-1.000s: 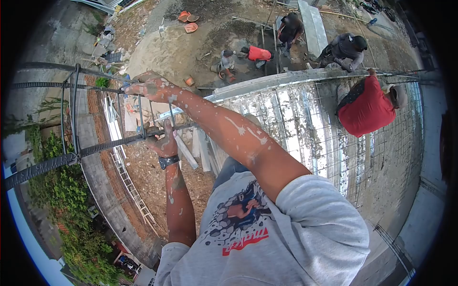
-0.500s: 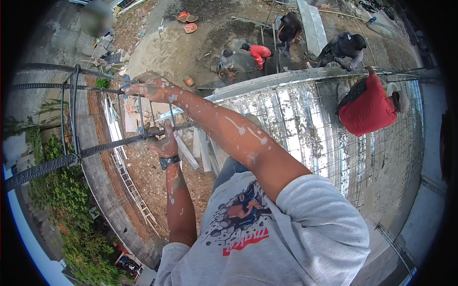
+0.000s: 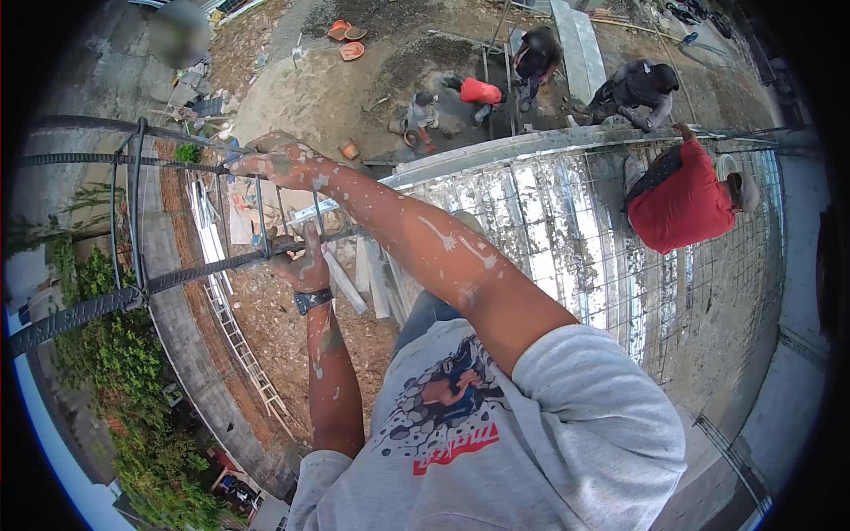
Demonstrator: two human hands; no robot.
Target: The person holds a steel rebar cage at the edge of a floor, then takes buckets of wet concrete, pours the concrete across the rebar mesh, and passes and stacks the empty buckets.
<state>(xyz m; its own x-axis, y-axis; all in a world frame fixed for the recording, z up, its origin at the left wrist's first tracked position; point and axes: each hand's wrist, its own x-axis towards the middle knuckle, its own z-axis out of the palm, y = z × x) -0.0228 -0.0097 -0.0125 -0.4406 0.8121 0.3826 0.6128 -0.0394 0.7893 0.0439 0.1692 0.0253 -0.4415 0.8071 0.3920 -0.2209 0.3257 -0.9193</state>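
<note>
A cage of ribbed steel rebar (image 3: pixel 212 263), tied with thin stirrups, reaches in from the left. My right hand (image 3: pixel 282 164), spattered with cement, is closed over its upper bar (image 3: pixel 181 163). Below it, my left hand (image 3: pixel 305 265) wraps around the lower bar, thumb pointing up and a dark watch (image 3: pixel 313 301) on the wrist. Some fingers of both hands are hidden behind the bars and the hands themselves.
A deck with rebar mesh (image 3: pixel 567 239) over shiny metal sheets lies to my right, where a person in red (image 3: pixel 682 199) crouches. Several people work at the far side. A ladder (image 3: pixel 239 341) and pale boards (image 3: pixel 345 281) lie far below, beyond the deck's edge.
My hands keep their place on the rebar. On the ground beyond the deck, a person in a red top bends lower, and the person beside them reaches a hand downward.
</note>
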